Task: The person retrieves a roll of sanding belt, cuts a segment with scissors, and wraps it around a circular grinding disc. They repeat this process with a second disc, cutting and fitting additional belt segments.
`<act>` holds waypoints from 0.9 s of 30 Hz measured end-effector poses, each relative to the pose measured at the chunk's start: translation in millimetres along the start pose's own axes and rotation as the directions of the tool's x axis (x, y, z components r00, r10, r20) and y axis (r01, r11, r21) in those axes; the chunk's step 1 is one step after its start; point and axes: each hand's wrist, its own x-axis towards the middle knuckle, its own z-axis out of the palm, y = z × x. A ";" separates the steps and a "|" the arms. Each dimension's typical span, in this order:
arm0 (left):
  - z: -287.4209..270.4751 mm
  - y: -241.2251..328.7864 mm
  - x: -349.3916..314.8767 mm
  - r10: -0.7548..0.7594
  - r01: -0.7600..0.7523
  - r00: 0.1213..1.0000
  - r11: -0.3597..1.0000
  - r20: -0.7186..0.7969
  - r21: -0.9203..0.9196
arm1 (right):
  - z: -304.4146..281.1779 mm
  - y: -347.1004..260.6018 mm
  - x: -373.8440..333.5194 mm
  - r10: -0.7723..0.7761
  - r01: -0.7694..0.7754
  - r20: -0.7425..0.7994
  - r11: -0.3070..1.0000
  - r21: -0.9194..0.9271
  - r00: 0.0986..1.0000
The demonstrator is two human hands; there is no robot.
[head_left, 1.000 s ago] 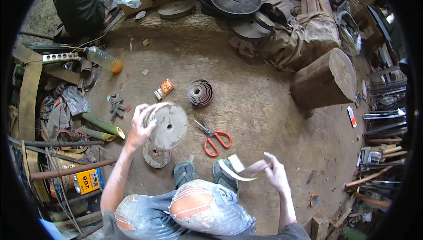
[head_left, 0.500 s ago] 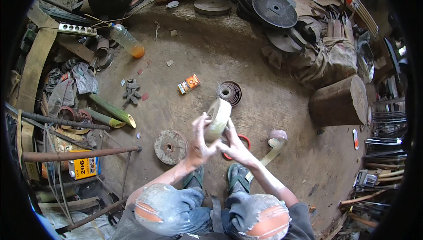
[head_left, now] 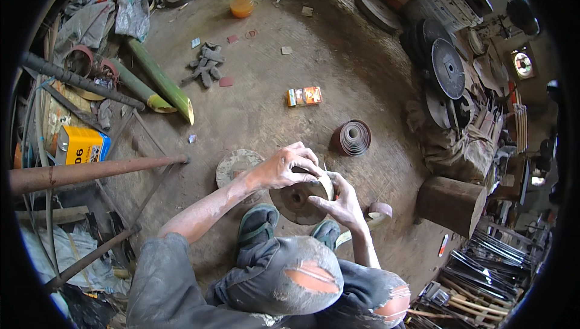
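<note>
Gripping a round grey disc (head_left: 297,199) from above, the left hand (head_left: 283,169) is curling its fingers (head_left: 305,159) over the disc's upper rim, while the right hand (head_left: 345,203) is pressing against the disc's right edge with its fingers partly closed on a pale strip there. Both hands are holding the disc above the dirt floor (head_left: 266,87), just over the person's sandalled feet (head_left: 258,223), with a second worn disc (head_left: 235,166) lying on the floor just to its left. A coiled ribbed roll (head_left: 351,137) is sitting near the floor's middle, a small orange box (head_left: 304,96) beyond it, and a wooden stump (head_left: 452,203) is standing toward the floor's right edge.
</note>
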 end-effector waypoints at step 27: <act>-101.2 -24.2 57.6 -0.337 0.276 0.525 0.936 -0.782 -0.218 | 2.4 53.0 8.9 -0.162 0.164 0.033 0.984 -0.076 0.986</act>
